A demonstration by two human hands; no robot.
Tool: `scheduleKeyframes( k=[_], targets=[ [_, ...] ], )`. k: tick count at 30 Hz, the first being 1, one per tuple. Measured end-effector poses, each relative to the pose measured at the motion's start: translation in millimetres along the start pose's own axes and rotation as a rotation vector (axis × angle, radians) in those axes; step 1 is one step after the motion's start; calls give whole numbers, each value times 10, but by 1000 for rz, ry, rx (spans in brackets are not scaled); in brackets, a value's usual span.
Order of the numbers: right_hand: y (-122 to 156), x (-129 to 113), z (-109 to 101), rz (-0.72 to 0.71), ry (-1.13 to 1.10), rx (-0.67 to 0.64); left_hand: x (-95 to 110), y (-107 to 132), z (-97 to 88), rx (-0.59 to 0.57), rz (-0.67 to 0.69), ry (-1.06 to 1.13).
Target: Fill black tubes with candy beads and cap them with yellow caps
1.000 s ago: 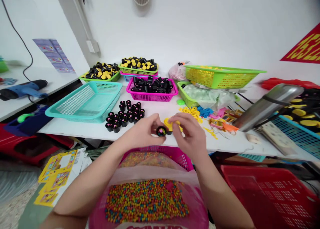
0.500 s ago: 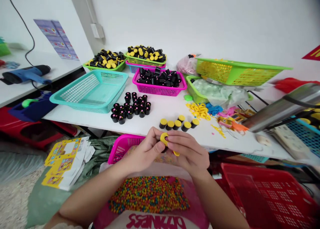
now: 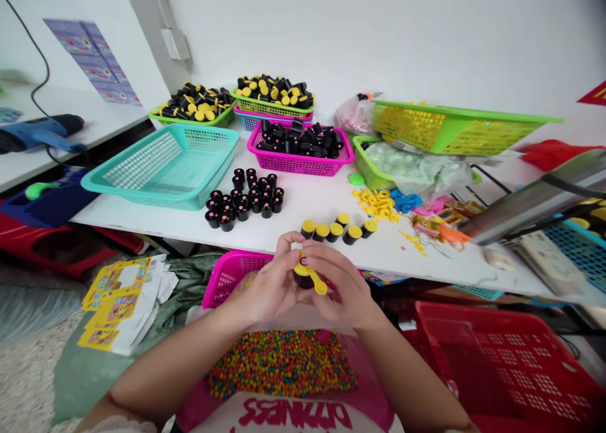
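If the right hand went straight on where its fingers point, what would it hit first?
The right hand would likely first meet the yellow ring-and-strip piece on the small black cylinder, then the left hand; exact depth is unclear.

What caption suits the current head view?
Both hands hold a black container and a yellow piece, with colourful little balls in the foreground.

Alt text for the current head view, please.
The left hand and right hand hold a small black cylinder with a yellow tabbed ring, near small multicoloured balls. On the white table beyond stand yellow-capped black cylinders, pink-dotted black cylinders and a turquoise plastic mesh basket.
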State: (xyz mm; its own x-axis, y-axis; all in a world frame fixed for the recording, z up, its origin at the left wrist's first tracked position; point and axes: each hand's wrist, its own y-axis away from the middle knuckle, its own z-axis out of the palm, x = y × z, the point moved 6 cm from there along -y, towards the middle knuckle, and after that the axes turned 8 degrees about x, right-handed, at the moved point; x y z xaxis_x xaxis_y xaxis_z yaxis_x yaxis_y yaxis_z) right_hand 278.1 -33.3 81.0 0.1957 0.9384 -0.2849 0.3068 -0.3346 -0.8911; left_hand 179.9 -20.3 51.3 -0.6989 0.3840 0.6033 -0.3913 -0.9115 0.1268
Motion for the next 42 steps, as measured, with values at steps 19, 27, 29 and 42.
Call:
scheduleKeyframes(
  k=[19, 27, 29, 42],
  targets=[
    [56, 291, -124, 615, -572, 219, -41, 46, -117, -72, 257, -627],
    [335, 391, 225, 1203, -1002, 4, 252, 126, -19, -235, 861, -1436],
    [349, 407, 222, 1194, -1022, 48, 250, 94, -24, -221, 859, -1527],
    [282, 442, 84, 996, -668, 202, 304, 73, 136, -90, 919, -1797]
  ],
)
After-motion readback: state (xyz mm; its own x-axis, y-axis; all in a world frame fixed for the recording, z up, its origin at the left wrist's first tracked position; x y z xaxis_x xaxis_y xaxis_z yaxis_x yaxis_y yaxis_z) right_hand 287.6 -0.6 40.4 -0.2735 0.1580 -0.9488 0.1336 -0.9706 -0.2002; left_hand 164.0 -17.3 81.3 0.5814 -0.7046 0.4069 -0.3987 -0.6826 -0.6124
